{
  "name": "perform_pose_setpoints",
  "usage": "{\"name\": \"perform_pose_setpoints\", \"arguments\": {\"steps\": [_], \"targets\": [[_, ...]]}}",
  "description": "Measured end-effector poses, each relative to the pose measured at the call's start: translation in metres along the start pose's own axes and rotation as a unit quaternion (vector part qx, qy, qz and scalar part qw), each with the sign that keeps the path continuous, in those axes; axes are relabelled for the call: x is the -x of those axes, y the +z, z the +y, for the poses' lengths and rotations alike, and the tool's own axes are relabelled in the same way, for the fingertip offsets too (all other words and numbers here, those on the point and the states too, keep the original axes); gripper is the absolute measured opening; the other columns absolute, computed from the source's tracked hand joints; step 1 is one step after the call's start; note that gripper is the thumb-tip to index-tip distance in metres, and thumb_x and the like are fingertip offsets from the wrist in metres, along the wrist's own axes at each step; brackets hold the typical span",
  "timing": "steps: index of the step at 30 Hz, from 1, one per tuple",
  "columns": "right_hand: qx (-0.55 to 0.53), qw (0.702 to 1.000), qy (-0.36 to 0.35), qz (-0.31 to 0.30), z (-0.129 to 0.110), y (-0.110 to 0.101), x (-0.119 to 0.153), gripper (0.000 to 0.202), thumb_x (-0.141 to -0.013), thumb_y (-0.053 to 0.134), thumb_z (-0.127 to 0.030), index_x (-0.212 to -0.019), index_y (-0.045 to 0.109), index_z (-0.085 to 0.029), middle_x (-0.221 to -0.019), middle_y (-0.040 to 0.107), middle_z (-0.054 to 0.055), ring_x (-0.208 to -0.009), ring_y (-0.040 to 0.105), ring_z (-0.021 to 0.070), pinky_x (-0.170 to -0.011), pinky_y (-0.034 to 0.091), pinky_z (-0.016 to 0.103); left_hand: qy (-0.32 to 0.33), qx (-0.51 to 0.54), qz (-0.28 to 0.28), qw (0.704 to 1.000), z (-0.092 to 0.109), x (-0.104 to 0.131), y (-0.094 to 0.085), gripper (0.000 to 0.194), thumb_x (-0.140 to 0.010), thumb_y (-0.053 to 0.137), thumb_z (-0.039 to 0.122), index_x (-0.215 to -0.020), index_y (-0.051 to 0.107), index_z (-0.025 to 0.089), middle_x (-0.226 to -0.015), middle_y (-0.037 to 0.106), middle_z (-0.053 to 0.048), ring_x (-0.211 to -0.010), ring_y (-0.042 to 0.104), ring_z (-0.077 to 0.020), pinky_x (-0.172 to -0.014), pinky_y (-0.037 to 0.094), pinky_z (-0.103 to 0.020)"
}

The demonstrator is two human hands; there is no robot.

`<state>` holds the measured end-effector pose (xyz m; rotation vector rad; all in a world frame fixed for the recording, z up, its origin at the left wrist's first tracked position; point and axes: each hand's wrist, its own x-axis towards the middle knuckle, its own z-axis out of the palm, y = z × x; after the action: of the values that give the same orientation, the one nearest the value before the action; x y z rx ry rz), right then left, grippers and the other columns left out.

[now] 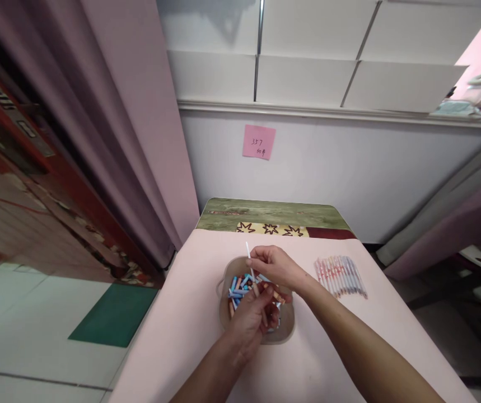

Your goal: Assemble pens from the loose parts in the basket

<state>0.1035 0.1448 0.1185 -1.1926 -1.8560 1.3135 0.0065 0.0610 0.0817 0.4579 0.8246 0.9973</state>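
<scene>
Over the beige basket point(286, 330), both hands work close together. My right hand point(276, 263) is closed in a pinch on a slim white pen point(247, 249), which stands tilted with its white end up. Just below, the fingers of my left hand point(251, 319) wrap around the pen's lower, pale beige part. Some small orange pieces point(274, 293) show by the left fingers; whether they are held is unclear. Inside the basket lie several short blue, teal and orange cap-like pieces point(237, 291), partly hidden by the hands.
To the right, a row of pens point(341, 276) lies side by side on the pale pink table cover point(173, 336). A green patterned strip point(265, 210) shows at the table's far end. Behind it, a pink note point(259, 142) is stuck to the wall. A purple curtain point(135, 112) hangs at left.
</scene>
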Motion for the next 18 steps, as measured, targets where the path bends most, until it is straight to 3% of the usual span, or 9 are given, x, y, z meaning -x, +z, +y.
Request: {"name": "perform_pose_setpoints", "arguments": {"steps": [4,10,15,18], "targets": [[-0.049,0.997,0.039,-0.051,-0.009,-0.008,0.000,0.020,-0.078,0.060,-0.032,-0.066,0.058,-0.016,-0.055,0.054,-0.005,-0.048,0.042,0.0065,-0.047,0.033,0.018,-0.012,-0.008,-0.003,1.000,-0.002,0.001,-0.002,0.035,-0.070,0.075,0.040,-0.084,0.058,0.014,-0.077,0.072,-0.010,-0.039,0.048,-0.0055,-0.037,0.028,-0.016],[-0.079,0.992,0.069,-0.069,-0.012,-0.009,0.004,0.024,-0.074,0.067,-0.037,-0.066,0.059,-0.016,-0.049,0.051,-0.007,-0.041,0.040,0.0049,-0.040,0.031,0.016,-0.009,-0.019,-0.011,1.000,-0.001,-0.001,-0.001,0.035,-0.070,0.075,0.043,-0.079,0.059,0.013,-0.080,0.072,-0.011,-0.040,0.047,-0.0045,-0.036,0.027,-0.016],[-0.101,0.974,0.091,-0.184,-0.010,-0.013,0.013,0.027,-0.078,0.062,-0.042,-0.069,0.058,-0.017,-0.048,0.056,-0.005,-0.030,0.040,0.0057,-0.029,0.027,0.016,0.008,-0.033,0.002,0.999,0.005,-0.003,0.000,0.037,-0.067,0.077,0.045,-0.074,0.060,0.012,-0.074,0.071,-0.010,-0.037,0.045,-0.0040,-0.035,0.027,-0.016],[-0.092,0.969,0.077,-0.217,-0.006,-0.017,0.015,0.024,-0.078,0.064,-0.040,-0.077,0.063,-0.016,-0.050,0.057,-0.005,-0.031,0.044,0.0070,-0.028,0.031,0.016,0.015,-0.035,0.005,0.999,0.008,-0.003,-0.001,0.037,-0.065,0.077,0.045,-0.072,0.062,0.011,-0.069,0.069,-0.008,-0.037,0.045,-0.0040,-0.035,0.028,-0.016]]}}
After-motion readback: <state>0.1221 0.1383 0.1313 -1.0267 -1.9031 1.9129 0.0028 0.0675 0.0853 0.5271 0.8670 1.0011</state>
